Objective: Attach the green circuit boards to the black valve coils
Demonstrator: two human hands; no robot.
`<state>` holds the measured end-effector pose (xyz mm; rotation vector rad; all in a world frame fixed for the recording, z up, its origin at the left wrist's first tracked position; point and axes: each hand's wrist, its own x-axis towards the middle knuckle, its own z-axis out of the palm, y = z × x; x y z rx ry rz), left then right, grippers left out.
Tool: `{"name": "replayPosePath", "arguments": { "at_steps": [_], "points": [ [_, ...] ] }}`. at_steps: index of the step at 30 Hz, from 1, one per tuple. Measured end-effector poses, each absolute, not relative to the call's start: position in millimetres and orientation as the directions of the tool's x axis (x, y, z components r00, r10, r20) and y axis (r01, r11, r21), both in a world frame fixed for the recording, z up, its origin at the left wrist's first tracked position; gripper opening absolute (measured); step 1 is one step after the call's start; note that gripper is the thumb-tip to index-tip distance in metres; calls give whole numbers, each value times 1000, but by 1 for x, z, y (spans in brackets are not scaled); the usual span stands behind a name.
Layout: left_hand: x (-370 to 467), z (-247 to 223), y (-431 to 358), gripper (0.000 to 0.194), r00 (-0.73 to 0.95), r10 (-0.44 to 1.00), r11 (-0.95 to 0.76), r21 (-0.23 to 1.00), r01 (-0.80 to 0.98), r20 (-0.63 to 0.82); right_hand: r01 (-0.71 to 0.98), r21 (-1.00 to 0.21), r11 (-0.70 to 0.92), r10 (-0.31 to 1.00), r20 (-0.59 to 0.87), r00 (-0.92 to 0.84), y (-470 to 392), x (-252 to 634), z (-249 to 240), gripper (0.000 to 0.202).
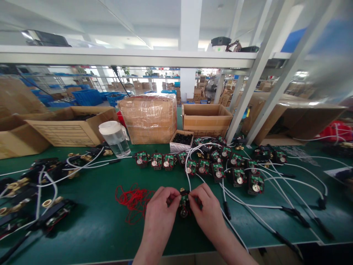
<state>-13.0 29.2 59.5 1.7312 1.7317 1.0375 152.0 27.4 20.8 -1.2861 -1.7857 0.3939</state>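
A small black housing with a green circuit board (184,210) stands on the green bench top near its front edge, a white cable running up from it. My left hand (163,206) pinches at its upper left side, thumb and forefinger together. From the other side my right hand (205,204) does the same at the upper right. Whatever fine part lies between the fingertips is too small to make out. Just left of my left hand is a loose tangle of thin red wire (134,200). Similar circuit-board units (204,167) sit in rows behind my hands.
White cables (248,202) with black ends sprawl across the right side. Brass-fitted units (52,215) crowd the left. Along the back stand a water jug (114,138), a wrapped carton (150,119), an open carton (206,123) and a small box of black parts (180,148). Slanted metal posts (249,88) rise at right.
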Motion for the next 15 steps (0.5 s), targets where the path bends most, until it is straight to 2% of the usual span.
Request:
{"name": "replayPosePath", "arguments": {
  "at_steps": [7, 15],
  "points": [
    [-13, 54, 29, 12, -86, 970, -128, 776, 617, 229, 583, -700, 412, 886, 456, -79, 28, 153, 19, 14],
    [-14, 51, 28, 16, -66, 974, -126, 758, 640, 218, 580, -726, 370, 907, 418, -56, 28, 151, 23, 15]
  ]
}}
